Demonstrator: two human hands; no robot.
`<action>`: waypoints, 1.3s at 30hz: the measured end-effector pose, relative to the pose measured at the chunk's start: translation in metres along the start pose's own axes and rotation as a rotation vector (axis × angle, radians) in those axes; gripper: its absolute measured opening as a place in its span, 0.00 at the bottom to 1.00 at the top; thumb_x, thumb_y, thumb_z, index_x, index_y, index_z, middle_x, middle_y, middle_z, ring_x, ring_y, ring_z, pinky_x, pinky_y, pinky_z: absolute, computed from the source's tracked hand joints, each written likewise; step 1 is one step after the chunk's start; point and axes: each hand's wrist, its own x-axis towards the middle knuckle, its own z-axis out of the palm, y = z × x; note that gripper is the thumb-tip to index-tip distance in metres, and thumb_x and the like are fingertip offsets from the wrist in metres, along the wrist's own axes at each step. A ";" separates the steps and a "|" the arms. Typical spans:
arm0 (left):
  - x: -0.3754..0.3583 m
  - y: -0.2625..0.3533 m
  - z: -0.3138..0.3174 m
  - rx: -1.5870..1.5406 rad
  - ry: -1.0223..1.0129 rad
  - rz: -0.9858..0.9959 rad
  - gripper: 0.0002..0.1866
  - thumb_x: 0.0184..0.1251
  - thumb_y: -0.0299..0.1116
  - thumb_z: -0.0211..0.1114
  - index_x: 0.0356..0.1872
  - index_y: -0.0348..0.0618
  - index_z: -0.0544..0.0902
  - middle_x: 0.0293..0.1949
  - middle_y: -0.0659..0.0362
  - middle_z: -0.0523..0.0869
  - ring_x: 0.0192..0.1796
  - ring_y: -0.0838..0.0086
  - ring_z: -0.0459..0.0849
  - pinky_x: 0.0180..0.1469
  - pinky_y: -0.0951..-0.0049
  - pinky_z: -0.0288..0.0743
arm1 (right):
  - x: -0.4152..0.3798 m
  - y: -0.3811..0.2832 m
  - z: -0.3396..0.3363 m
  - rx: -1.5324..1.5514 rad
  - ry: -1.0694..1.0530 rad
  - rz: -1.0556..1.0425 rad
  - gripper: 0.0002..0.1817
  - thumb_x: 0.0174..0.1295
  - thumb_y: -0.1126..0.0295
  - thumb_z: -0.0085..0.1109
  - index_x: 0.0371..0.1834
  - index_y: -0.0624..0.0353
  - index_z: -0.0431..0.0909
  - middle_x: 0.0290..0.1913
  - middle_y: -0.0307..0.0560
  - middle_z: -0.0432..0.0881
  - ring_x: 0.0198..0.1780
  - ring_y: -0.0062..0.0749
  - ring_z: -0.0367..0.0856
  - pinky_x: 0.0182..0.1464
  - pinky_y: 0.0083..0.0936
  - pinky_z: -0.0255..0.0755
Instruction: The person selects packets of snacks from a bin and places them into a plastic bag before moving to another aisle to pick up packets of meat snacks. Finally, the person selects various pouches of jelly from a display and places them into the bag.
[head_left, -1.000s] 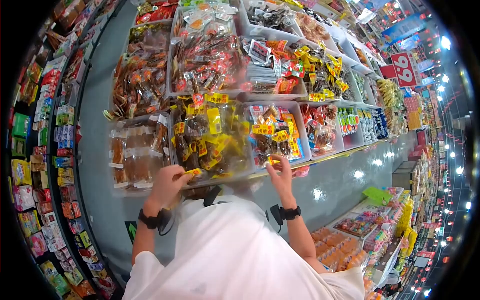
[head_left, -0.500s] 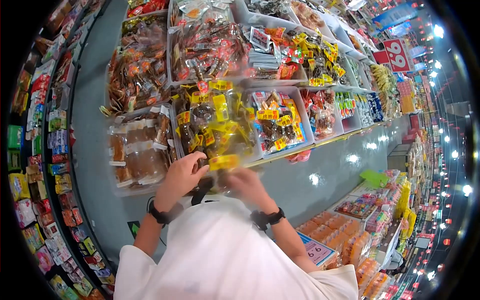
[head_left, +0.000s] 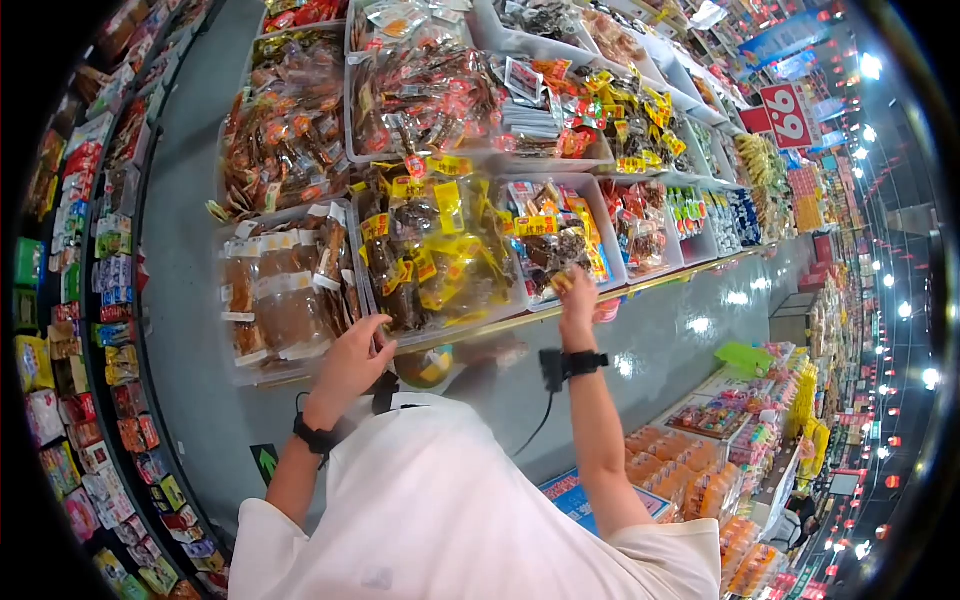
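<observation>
My left hand (head_left: 350, 368) is at the near edge of the bins, thumb and forefinger slightly apart, with nothing visible between them. It is beside the bin of yellow-labelled vacuum packs (head_left: 450, 275) and the bin of brown packs with white labels (head_left: 290, 290). Farther right, my right hand (head_left: 575, 297) reaches to the front of a bin of mixed packs (head_left: 555, 230). Its fingers are closed together on a small yellowish and dark item or pack corner, too small to name.
More bins of red-labelled packs (head_left: 425, 100) stand behind. A yellow edge strip (head_left: 670, 276) runs along the front. Shelves of packaged goods (head_left: 115, 260) line the left. Stacked orange packs (head_left: 690, 465) and a red price sign (head_left: 788, 115) are at the right.
My right hand has moved from the yellow-labelled packs rightward to the mixed-pack bin. The yellow-labelled pack near it has left that spot. My left hand has shifted slightly left and down.
</observation>
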 end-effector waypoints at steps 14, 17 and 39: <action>0.029 0.000 0.053 0.662 0.011 0.128 0.41 0.60 0.45 0.73 0.75 0.54 0.64 0.53 0.47 0.80 0.51 0.55 0.81 0.58 0.52 0.72 | -0.100 0.030 0.013 -0.577 -0.467 -0.140 0.17 0.66 0.67 0.64 0.57 0.56 0.79 0.53 0.47 0.74 0.40 0.28 0.82 0.36 0.22 0.78; 0.044 0.003 0.067 0.688 0.000 0.044 0.35 0.61 0.44 0.72 0.68 0.46 0.69 0.52 0.48 0.81 0.50 0.54 0.81 0.54 0.53 0.72 | -0.090 0.038 -0.006 -0.499 -0.698 0.106 0.15 0.68 0.66 0.63 0.56 0.58 0.80 0.47 0.45 0.82 0.40 0.25 0.82 0.34 0.21 0.76; 0.021 0.018 0.056 0.074 0.198 0.314 0.08 0.69 0.27 0.60 0.47 0.42 0.75 0.37 0.48 0.84 0.42 0.47 0.83 0.42 0.53 0.76 | -0.167 0.082 0.071 -0.515 -0.737 -0.052 0.38 0.64 0.75 0.64 0.75 0.63 0.55 0.52 0.51 0.79 0.43 0.27 0.82 0.44 0.23 0.78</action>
